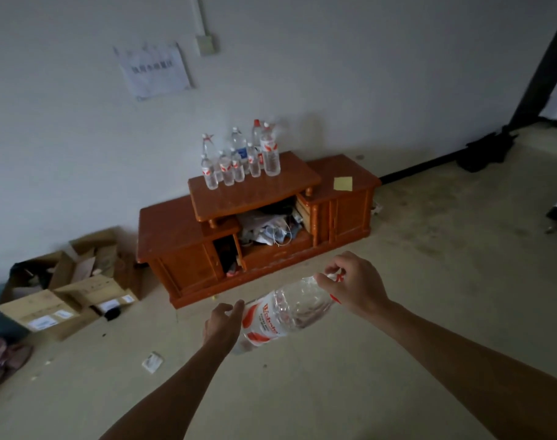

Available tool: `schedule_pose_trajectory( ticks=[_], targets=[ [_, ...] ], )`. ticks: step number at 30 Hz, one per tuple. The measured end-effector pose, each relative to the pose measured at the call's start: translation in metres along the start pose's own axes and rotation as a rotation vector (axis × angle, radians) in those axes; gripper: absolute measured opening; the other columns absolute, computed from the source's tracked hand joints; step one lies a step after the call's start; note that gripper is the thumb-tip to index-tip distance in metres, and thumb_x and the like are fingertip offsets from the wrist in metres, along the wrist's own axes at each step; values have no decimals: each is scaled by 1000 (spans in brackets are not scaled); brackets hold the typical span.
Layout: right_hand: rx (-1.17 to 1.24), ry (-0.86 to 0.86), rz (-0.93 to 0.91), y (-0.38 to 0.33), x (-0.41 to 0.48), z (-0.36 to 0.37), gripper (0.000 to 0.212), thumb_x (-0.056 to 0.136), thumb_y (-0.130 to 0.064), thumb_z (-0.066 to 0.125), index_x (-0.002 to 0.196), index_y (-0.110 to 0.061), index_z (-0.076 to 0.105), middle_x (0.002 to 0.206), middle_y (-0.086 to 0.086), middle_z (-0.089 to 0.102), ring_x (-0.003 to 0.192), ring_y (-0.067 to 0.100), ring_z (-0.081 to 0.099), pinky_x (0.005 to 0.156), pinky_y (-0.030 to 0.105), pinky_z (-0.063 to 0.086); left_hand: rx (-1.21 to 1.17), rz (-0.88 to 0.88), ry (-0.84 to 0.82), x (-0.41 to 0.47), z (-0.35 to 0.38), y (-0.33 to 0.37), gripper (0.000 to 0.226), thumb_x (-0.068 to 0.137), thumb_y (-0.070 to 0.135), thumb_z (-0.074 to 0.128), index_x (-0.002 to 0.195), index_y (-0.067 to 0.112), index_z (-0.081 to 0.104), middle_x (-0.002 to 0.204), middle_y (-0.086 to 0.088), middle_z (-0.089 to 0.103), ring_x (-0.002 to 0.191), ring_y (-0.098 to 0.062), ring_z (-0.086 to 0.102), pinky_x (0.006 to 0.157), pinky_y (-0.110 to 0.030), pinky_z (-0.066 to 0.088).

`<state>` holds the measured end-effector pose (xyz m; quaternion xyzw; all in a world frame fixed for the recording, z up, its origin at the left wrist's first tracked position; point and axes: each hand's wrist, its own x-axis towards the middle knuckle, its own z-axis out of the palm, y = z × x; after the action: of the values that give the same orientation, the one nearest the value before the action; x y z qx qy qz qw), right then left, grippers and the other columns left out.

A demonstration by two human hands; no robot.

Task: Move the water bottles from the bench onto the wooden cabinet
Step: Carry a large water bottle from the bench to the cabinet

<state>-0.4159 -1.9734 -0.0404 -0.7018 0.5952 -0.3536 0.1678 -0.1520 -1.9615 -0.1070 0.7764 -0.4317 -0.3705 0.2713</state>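
A large clear water bottle [280,312] with a red and white label lies tilted in the air between my hands, cap end to the right. My right hand [353,285] grips its neck and handle. My left hand [221,323] cups its lower body near the base. Ahead, the wooden cabinet [182,236] stands against the wall. Several water bottles [239,157] of different sizes stand grouped on its raised middle shelf. The bench is out of view.
A yellow note [343,183] lies on the cabinet's right top. Clutter fills its open middle compartment [271,230]. Open cardboard boxes [70,290] sit on the floor at the left. A small white packet [152,362] lies on the floor. A dark post [544,61] rises at the right.
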Motion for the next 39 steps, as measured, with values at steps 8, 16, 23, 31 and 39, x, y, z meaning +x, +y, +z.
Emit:
schedule_pose_trajectory(
  ticks=[8,16,23,31,39],
  targets=[
    [37,-106,-154,21,208,40,22,77,-44,69,76,-22,65,76,-16,57,70,-1,56,59,20,44,-137,-74,103,141,2,78,47,95,48,48,123,12,59,122,-13,63,112,-33,59,98,-48,47],
    [14,-206,-159,44,379,138,21,79,-43,70,78,-23,65,81,-12,59,72,0,58,60,17,43,-124,-126,106,319,-9,117,34,96,43,45,95,15,64,88,-3,64,86,-22,59,80,-33,46],
    [-7,-170,-186,34,544,200,18,76,-40,72,72,-24,65,74,-12,57,68,2,55,61,25,46,-80,-184,102,490,-46,174,42,91,54,44,101,18,63,93,-2,66,90,-24,61,79,-34,49],
    [-21,-226,-211,54,695,269,22,76,-45,70,75,-23,64,74,-11,56,69,4,55,61,28,49,-148,-261,73,646,-49,216,40,93,48,48,109,15,63,99,-7,67,93,-26,63,84,-34,48],
    [-11,-342,-262,100,857,362,26,80,-48,66,82,-22,65,79,-10,58,72,4,54,64,28,50,-246,-409,86,810,-32,251,41,95,42,50,120,11,59,98,-6,63,92,-24,61,86,-38,49]
  ],
)
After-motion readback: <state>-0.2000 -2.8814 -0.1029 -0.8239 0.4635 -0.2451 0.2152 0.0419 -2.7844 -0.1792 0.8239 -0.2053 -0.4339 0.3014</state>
